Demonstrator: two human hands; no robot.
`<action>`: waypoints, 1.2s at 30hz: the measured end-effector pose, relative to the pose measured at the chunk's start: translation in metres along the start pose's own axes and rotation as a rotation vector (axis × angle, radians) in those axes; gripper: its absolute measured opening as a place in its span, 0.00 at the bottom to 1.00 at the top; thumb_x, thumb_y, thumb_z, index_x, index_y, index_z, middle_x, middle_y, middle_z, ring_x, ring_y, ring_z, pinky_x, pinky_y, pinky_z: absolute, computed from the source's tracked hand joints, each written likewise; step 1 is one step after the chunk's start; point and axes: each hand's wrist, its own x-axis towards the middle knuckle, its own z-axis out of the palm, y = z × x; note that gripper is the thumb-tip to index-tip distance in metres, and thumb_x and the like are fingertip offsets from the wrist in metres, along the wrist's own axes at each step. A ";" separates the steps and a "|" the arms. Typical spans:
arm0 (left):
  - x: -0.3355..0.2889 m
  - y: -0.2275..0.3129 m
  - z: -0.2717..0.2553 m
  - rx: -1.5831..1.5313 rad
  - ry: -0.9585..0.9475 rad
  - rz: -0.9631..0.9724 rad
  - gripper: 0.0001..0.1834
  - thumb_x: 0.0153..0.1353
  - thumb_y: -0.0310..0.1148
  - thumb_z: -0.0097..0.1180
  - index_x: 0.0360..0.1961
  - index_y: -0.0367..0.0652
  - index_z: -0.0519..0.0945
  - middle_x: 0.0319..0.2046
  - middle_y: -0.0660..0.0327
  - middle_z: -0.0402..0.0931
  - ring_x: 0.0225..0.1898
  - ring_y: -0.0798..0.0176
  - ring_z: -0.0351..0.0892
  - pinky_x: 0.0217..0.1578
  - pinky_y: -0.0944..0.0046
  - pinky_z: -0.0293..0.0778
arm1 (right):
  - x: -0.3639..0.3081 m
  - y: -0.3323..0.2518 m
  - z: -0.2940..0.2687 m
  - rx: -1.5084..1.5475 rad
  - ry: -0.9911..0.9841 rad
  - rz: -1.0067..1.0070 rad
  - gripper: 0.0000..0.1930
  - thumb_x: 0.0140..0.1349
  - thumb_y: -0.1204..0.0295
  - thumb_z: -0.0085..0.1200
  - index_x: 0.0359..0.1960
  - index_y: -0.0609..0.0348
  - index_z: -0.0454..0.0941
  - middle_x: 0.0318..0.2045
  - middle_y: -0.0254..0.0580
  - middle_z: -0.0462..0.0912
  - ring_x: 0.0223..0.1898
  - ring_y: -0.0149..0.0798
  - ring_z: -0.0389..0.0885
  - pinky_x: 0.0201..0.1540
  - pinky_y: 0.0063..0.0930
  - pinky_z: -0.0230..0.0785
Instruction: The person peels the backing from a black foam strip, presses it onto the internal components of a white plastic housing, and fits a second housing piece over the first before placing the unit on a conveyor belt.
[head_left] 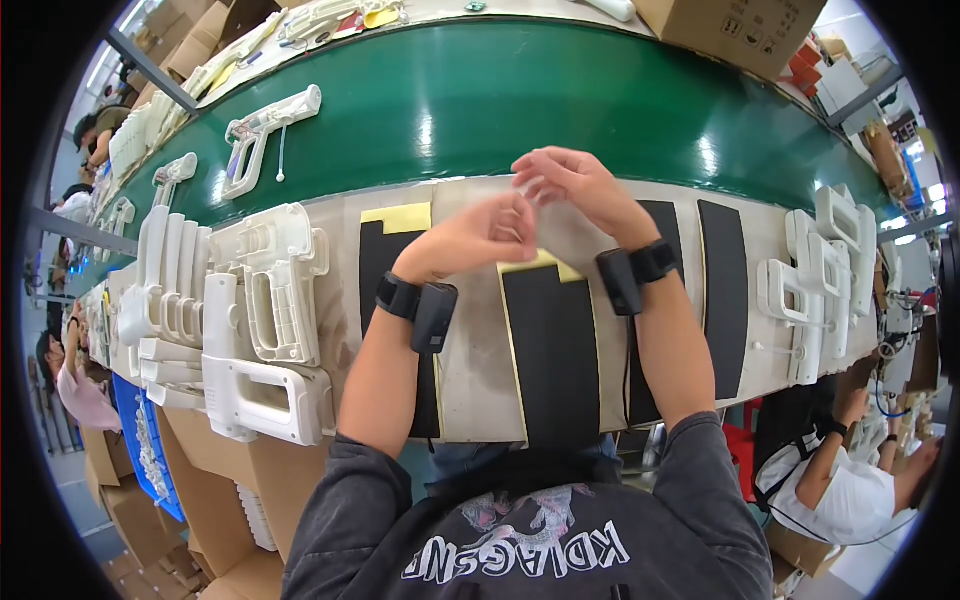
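Note:
My left hand [480,236] and my right hand [585,190] are raised over the bench, close to each other near the edge of the green belt. The fingers of both are bent but loose, and nothing shows in either. Below them lies a black strip [552,350] with a yellow edge at its far end, running toward my body. Another black strip [380,270] with a yellow top lies partly under my left forearm. To the right are two more black strips, one partly behind my right wrist [662,225] and one beside it [724,285].
White plastic housings [265,390] are stacked at the left, and more white handled parts [815,280] at the right. Across the green belt [450,120], a white gun-shaped assembly [262,140] lies left. A cardboard box [735,35] stands far right. People work on both sides.

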 end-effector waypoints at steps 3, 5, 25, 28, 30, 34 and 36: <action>0.002 0.004 -0.007 -0.136 0.171 0.077 0.10 0.61 0.25 0.64 0.39 0.44 0.74 0.36 0.66 0.79 0.41 0.71 0.80 0.43 0.69 0.75 | -0.021 -0.023 -0.005 -0.032 -0.244 0.141 0.25 0.75 0.53 0.48 0.58 0.63 0.76 0.42 0.32 0.84 0.39 0.23 0.78 0.42 0.19 0.71; 0.006 0.005 -0.009 -0.231 0.329 0.092 0.09 0.62 0.25 0.63 0.39 0.44 0.74 0.36 0.66 0.79 0.40 0.73 0.79 0.42 0.71 0.75 | -0.026 -0.027 -0.011 -0.237 -0.304 0.170 0.23 0.72 0.60 0.54 0.60 0.65 0.74 0.44 0.34 0.84 0.42 0.24 0.80 0.46 0.19 0.72; 0.016 0.011 0.012 -0.351 0.378 0.007 0.23 0.64 0.34 0.65 0.57 0.35 0.75 0.46 0.61 0.81 0.43 0.70 0.82 0.43 0.69 0.80 | -0.004 0.012 -0.012 0.122 0.208 -0.121 0.11 0.69 0.72 0.57 0.50 0.61 0.79 0.41 0.31 0.82 0.41 0.24 0.78 0.47 0.20 0.72; 0.015 0.008 0.009 -0.326 0.404 -0.028 0.22 0.64 0.33 0.65 0.55 0.35 0.76 0.44 0.61 0.81 0.41 0.71 0.82 0.42 0.69 0.80 | -0.003 0.008 -0.004 -0.056 0.195 -0.111 0.11 0.70 0.69 0.57 0.48 0.62 0.82 0.37 0.33 0.83 0.39 0.25 0.79 0.45 0.20 0.72; 0.015 0.008 0.008 -0.329 0.408 -0.049 0.21 0.64 0.33 0.65 0.54 0.35 0.76 0.44 0.61 0.81 0.41 0.71 0.83 0.42 0.70 0.80 | -0.002 0.012 -0.008 -0.095 0.185 -0.112 0.11 0.70 0.68 0.56 0.47 0.63 0.83 0.37 0.33 0.84 0.39 0.25 0.79 0.44 0.20 0.72; 0.015 0.006 0.010 -0.338 0.436 -0.016 0.19 0.64 0.34 0.65 0.53 0.36 0.78 0.41 0.63 0.82 0.38 0.72 0.83 0.41 0.71 0.80 | 0.001 0.014 -0.003 -0.030 0.227 -0.160 0.12 0.70 0.66 0.58 0.47 0.63 0.83 0.37 0.33 0.84 0.39 0.25 0.79 0.44 0.21 0.73; 0.015 0.007 0.009 -0.348 0.414 -0.007 0.20 0.64 0.34 0.65 0.53 0.37 0.77 0.42 0.63 0.82 0.39 0.73 0.82 0.41 0.71 0.79 | 0.000 0.012 -0.002 -0.040 0.220 -0.152 0.12 0.70 0.66 0.58 0.47 0.63 0.82 0.37 0.34 0.84 0.39 0.25 0.80 0.44 0.20 0.73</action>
